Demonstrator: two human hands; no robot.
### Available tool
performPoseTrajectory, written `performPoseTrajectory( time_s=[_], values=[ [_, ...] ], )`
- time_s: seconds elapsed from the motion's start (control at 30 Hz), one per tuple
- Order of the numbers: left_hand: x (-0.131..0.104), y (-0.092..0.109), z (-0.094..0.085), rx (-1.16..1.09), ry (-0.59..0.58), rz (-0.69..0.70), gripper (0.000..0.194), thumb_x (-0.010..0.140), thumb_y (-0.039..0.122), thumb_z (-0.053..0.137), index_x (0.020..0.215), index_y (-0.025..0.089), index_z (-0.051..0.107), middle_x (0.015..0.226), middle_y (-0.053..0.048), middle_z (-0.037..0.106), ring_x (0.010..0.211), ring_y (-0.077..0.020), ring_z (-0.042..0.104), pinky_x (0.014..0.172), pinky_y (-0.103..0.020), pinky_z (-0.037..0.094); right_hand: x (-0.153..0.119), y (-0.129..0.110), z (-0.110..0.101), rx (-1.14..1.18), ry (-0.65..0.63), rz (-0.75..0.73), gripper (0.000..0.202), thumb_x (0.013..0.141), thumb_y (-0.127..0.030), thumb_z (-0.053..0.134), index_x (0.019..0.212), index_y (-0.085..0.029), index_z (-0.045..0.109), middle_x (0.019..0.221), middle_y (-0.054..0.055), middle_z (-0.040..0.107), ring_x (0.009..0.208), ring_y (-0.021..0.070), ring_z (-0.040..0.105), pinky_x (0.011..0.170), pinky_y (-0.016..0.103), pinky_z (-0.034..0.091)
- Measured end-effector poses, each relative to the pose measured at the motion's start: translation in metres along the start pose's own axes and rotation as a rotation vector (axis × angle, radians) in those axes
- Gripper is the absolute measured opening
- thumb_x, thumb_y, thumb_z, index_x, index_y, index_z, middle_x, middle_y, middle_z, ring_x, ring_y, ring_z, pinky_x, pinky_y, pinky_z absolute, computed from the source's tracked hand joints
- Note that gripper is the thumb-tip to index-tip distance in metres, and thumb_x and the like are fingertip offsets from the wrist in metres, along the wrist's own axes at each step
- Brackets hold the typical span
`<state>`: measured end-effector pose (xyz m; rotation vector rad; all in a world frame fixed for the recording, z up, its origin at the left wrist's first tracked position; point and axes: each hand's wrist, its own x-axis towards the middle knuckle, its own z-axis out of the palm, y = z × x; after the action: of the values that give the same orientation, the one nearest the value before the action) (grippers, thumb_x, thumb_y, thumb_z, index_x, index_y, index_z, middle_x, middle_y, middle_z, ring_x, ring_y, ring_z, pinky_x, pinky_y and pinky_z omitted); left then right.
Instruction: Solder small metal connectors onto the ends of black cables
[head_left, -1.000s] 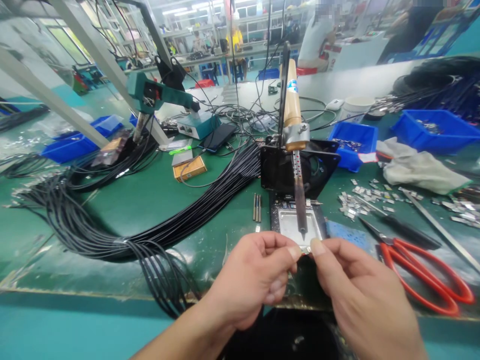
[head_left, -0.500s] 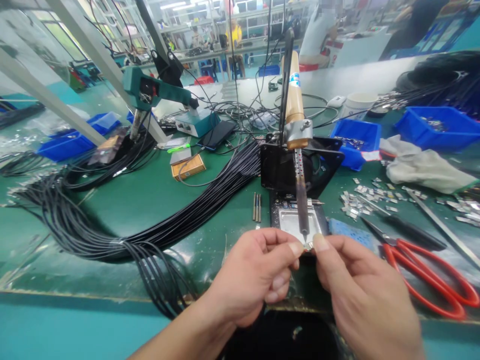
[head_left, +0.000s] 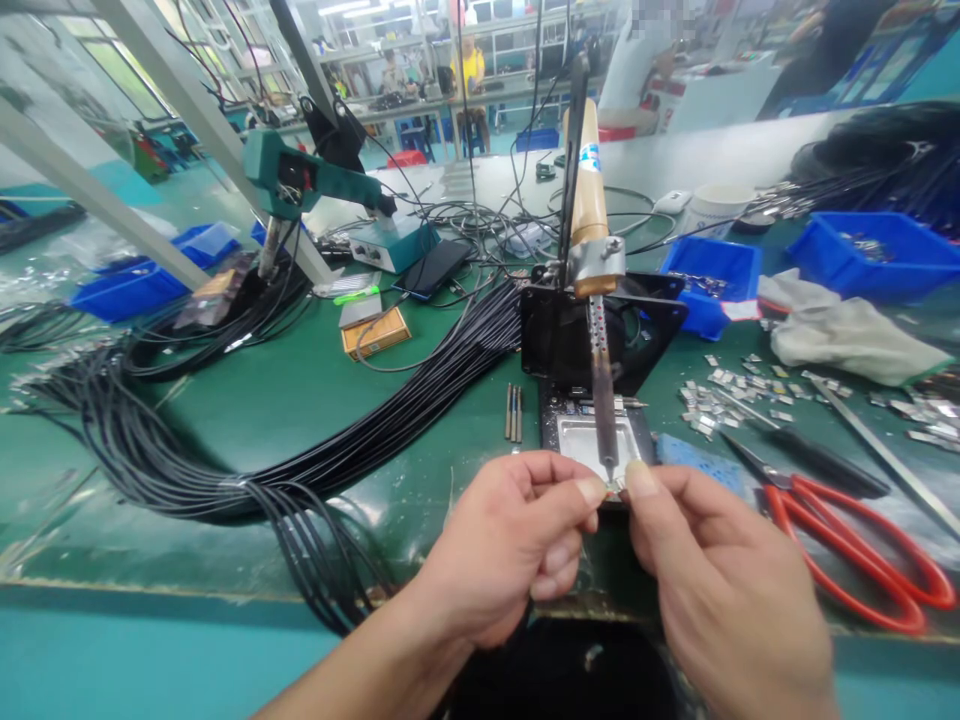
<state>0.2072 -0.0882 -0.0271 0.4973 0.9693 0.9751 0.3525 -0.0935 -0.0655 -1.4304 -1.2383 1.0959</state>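
Note:
A soldering iron (head_left: pixel 592 215) with a wooden handle is clamped tip-down on a black stand. Its tip reaches down to a small metal connector (head_left: pixel 619 486) between my fingertips. My right hand (head_left: pixel 724 570) pinches that connector from the right. From the left, my left hand (head_left: pixel 517 545) has thumb and forefinger pressed together beside it; what they hold is too small and hidden to name. Beneath the iron lies a shallow metal tray (head_left: pixel 570 432), partly covered by my hands. A blue sponge (head_left: pixel 697 462) sits just beyond my right hand.
Red-handled scissors (head_left: pixel 862 560) and a black-handled tool (head_left: pixel 832 463) lie at right, near scattered small metal connectors (head_left: pixel 720 395). A thick bundle of black cables (head_left: pixel 360 440) sweeps across the left. Blue bins (head_left: pixel 874 265), a cloth glove (head_left: pixel 855 335) and a green soldering gun (head_left: pixel 315 180) stand farther back.
Almost nothing differs. Both hands stay at the iron's tip, with my right hand shifted very slightly left.

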Motion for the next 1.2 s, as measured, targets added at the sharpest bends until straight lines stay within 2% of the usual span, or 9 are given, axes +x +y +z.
performPoseTrajectory(
  time_s=[0.27,0.63,0.73,0.9,1.0,1.1,1.2],
  values=[
    [0.0,0.0,0.0,0.008,0.006,0.004,0.021,0.086,0.02,0.074,0.072,0.013,0.06,0.055,0.006,0.05,0.036,0.0002,0.029,0.031,-0.01,0.026,0.001,-0.005,0.0,-0.019,0.001,-0.008,0.034,0.093,-0.051,0.065,0.078,-0.02,0.065,0.053,-0.004,0.048,0.047,0.01,0.044,0.039,0.019,0.035],
    [-0.001,0.0,-0.001,0.057,-0.01,0.011,0.022,0.091,0.021,0.069,0.072,0.014,0.06,0.048,0.009,0.041,0.036,-0.001,0.027,0.032,-0.01,0.026,0.001,-0.006,0.001,-0.02,0.015,-0.024,0.035,0.093,-0.051,0.065,0.077,-0.02,0.064,0.054,-0.005,0.047,0.048,0.0089,0.042,0.04,0.017,0.035],
    [0.0,-0.001,-0.003,0.048,-0.001,0.016,0.021,0.089,0.021,0.072,0.074,0.014,0.06,0.053,0.007,0.047,0.038,-0.001,0.029,0.032,-0.011,0.026,0.002,-0.005,0.001,0.002,0.006,-0.033,0.036,0.093,-0.052,0.065,0.078,-0.019,0.065,0.054,-0.005,0.045,0.047,0.0086,0.04,0.039,0.017,0.034],
    [-0.002,-0.004,-0.01,0.091,-0.04,0.027,0.02,0.091,0.027,0.073,0.08,0.013,0.064,0.052,0.006,0.05,0.038,-0.0027,0.037,0.038,-0.013,0.036,0.003,-0.006,0.0,-0.015,-0.036,0.011,0.039,0.092,-0.054,0.065,0.075,-0.019,0.065,0.054,-0.004,0.049,0.049,0.0094,0.044,0.041,0.017,0.038],
    [-0.005,-0.007,-0.012,0.096,-0.039,0.05,0.021,0.089,0.029,0.076,0.081,0.013,0.065,0.06,0.003,0.056,0.043,-0.0047,0.045,0.042,-0.015,0.043,0.0,-0.01,-0.001,-0.012,-0.054,0.025,0.04,0.09,-0.055,0.066,0.074,-0.019,0.067,0.051,-0.004,0.05,0.046,0.0091,0.044,0.04,0.017,0.037],
    [-0.01,-0.009,-0.011,0.104,-0.025,0.057,0.022,0.087,0.03,0.078,0.081,0.012,0.066,0.068,0.0,0.06,0.048,-0.0057,0.05,0.046,-0.017,0.047,-0.005,-0.014,-0.007,-0.039,-0.069,0.024,0.037,0.09,-0.055,0.066,0.079,-0.02,0.072,0.052,-0.003,0.057,0.047,0.0105,0.053,0.042,0.017,0.044],
    [-0.016,-0.013,-0.01,0.103,-0.024,0.061,0.023,0.085,0.03,0.08,0.082,0.011,0.069,0.07,-0.001,0.062,0.05,-0.0066,0.053,0.049,-0.018,0.049,-0.013,-0.012,-0.019,-0.119,-0.16,-0.06,0.033,0.092,-0.051,0.065,0.087,-0.02,0.075,0.065,0.0,0.07,0.056,0.0146,0.067,0.048,0.017,0.053]
  ],
)
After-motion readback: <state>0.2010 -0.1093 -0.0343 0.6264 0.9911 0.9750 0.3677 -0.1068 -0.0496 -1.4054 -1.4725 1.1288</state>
